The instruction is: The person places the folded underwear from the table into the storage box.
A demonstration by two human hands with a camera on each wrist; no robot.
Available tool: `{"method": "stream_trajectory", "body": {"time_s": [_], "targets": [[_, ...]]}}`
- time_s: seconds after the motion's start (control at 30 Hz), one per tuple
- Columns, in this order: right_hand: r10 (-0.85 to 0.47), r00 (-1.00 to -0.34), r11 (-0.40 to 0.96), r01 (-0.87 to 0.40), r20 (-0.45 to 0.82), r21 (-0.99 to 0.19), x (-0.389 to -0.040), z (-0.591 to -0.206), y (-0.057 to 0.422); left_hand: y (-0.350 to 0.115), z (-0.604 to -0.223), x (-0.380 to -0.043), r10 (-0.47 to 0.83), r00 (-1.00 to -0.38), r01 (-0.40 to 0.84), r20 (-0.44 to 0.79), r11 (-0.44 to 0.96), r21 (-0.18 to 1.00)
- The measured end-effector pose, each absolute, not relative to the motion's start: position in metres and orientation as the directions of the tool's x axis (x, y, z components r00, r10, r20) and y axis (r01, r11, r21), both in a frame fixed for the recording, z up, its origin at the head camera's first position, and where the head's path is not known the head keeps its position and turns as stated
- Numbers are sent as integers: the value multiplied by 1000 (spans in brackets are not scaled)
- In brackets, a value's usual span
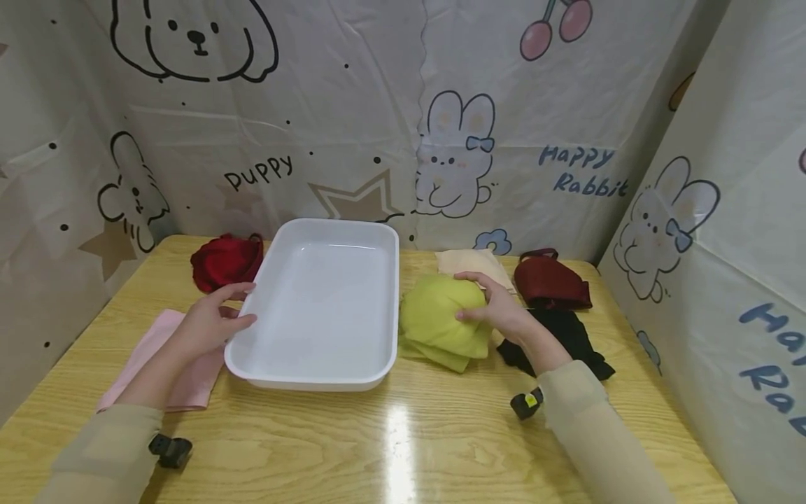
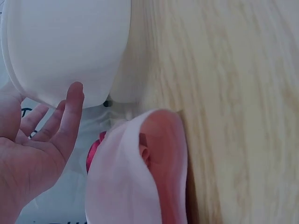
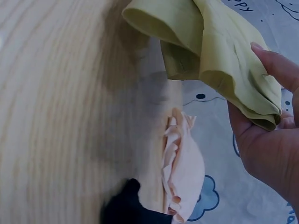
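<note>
On the table stands a white rectangular tray (image 1: pixel 317 301) with raised walls and a bare floor. My left hand (image 1: pixel 210 318) holds its left rim, thumb over the edge; the left wrist view shows fingers (image 2: pixel 74 100) against the outer wall. Right of the tray, my right hand (image 1: pixel 497 308) grips a yellow-green folded cloth (image 1: pixel 437 315). In the right wrist view the cloth (image 3: pixel 233 60) is pinched between thumb and fingers, its folded layers hanging open. A pink folded cloth (image 1: pixel 195 381) lies under the left forearm, beside the tray.
A bright red bundle with a strap (image 1: pixel 227 262) lies behind the left hand. Beyond the right hand are a pale peach cloth (image 1: pixel 472 264), a maroon cup-shaped piece with a strap (image 1: pixel 550 281) and a black cloth (image 1: pixel 569 336). Printed sheets (image 1: pixel 352 105) enclose the wooden table (image 1: pixel 315 448).
</note>
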State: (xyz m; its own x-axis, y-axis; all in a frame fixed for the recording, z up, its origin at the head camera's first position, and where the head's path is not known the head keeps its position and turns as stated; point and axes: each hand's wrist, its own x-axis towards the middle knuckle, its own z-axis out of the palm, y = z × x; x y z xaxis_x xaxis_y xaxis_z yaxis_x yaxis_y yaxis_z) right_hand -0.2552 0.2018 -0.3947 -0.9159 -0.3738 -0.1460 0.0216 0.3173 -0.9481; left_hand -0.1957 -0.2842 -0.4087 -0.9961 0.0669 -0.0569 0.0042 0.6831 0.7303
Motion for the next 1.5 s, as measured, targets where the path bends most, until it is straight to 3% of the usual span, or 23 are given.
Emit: {"method": "stream_trajectory", "body": {"time_s": [0.6,1.5], "targets": [[-374,-923,353,-51,-91,-934,-254,-348,209,-280,-405,-194,62,-994,-27,-94,678,734],[-460,-888,170,-94,6,-981,-251,-285,185,-279,-406,-193,68,-996,-4,-65,658,753]]}}
